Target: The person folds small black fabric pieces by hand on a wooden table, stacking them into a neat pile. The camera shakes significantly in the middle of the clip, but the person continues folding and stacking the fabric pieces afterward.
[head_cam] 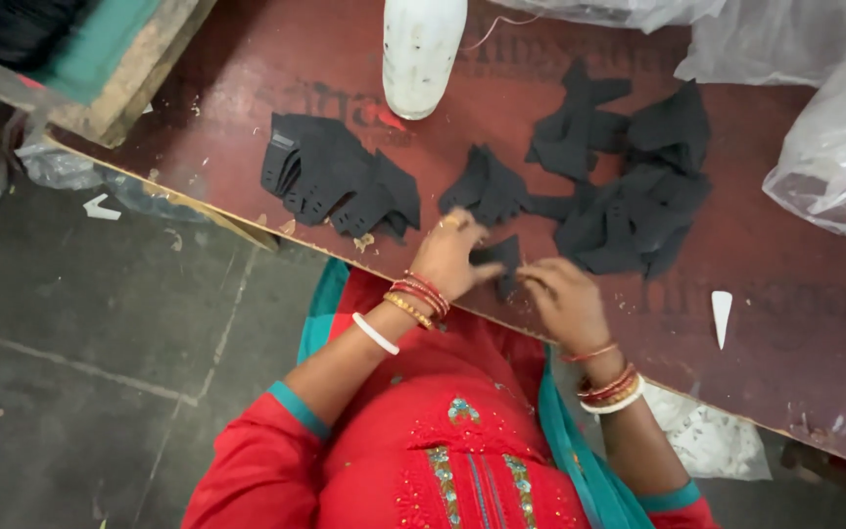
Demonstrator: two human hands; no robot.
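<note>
Both hands work at the near edge of a dark red worktop (795, 323). The left hand (450, 257) and the right hand (562, 297) meet on one small black fabric piece (501, 257) that lies on the worktop just inside the edge, between the two hands. The left hand's fingers are drawn together and pinch the left side of the piece. The right hand's fingers curl inward and close on its right side; the exact grip of the fingertips cannot be told. Each wrist carries red, gold and white bangles.

Behind the hands, three groups of black fabric lie flat on the worktop:
- A neat stack of cut pieces (330, 181) sits to the left, well apart from the hands.
- A small loose cluster (487, 186) lies just beyond the left hand.
- A larger loose heap (629, 186) spreads to the right, near the right hand.

A white bottle (421, 54) stands at the far side of the worktop, above the gap between the stack and the cluster. Clear plastic bags (834, 147) rest at the right far corner. A small white pointed scrap (722, 315) lies on the worktop to the right of the right hand. The floor (80, 353) below is grey.
</note>
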